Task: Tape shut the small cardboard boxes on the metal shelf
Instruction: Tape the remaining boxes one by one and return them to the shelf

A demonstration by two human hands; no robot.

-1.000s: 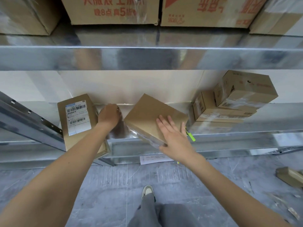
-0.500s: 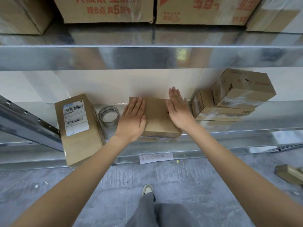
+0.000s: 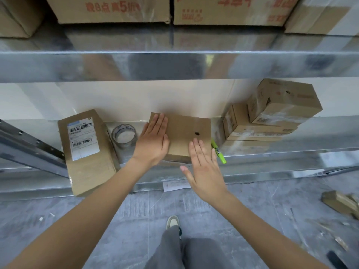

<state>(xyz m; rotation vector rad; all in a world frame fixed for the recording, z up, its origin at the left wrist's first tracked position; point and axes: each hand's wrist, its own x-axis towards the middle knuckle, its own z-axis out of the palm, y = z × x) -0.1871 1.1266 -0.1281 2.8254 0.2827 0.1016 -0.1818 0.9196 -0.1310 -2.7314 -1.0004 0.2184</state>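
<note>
The fingers [image 3: 162,123] of the left hand [image 3: 152,140] lie straight and together, flat on the left part of the small cardboard box [image 3: 186,133], pressing its top down rather than gripping it. The right hand [image 3: 204,167] is likewise released, fingers spread and straight, their tips over the near right corner of the box; whether they touch the cardboard or hover just above it I cannot tell. Flat palms like this probably serve to hold the flaps closed and the box steady against the metal shelf [image 3: 291,164] so that a strip can be laid over it.

The box sits on the shelf between the tape roll [image 3: 124,135], just left of the left hand, and a green marker [image 3: 218,151] lying at the box's right edge. The roll stands within easy reach, likely the next thing wanted. Further left a larger labelled box [image 3: 85,152] hangs over the shelf's front edge; to the right two taped boxes [image 3: 272,115] are stacked against the wall, seemingly already done. Below, a grey floor [image 3: 58,220] with scraps of cardboard
</note>
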